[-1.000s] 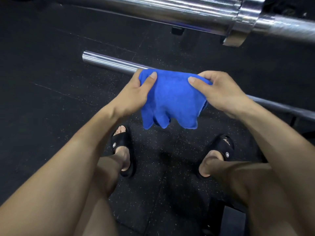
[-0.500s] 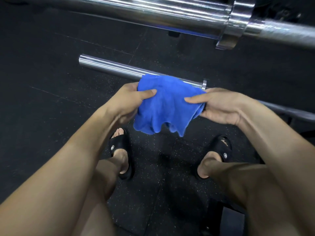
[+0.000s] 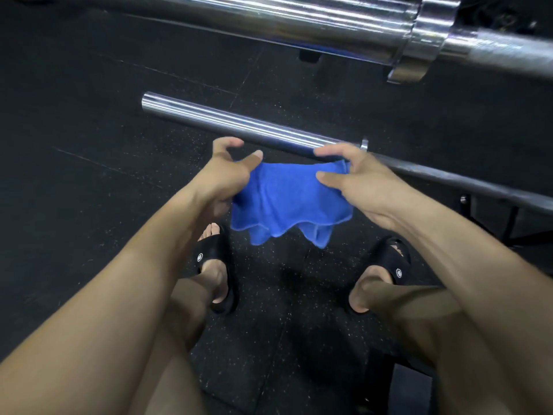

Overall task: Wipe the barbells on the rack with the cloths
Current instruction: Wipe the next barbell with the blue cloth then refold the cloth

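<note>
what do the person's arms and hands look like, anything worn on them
Both forearms are bare up to the frame edge: no sleeves show. The left hand and right hand wear no gloves, and no rings, watch or bands are visible. Fingernails look short and unpainted. No markings show.

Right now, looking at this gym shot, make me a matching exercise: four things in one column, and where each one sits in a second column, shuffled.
Things:
1. blue cloth
2. lower barbell sleeve
3. upper barbell
4. black slides

Places:
A. across the top of the view, nearest the camera
B. on the person's feet, on the speckled floor
C. held between left hand and right hand
D. just beyond the hands

Pairs: 1-C, 2-D, 3-A, 4-B
</note>
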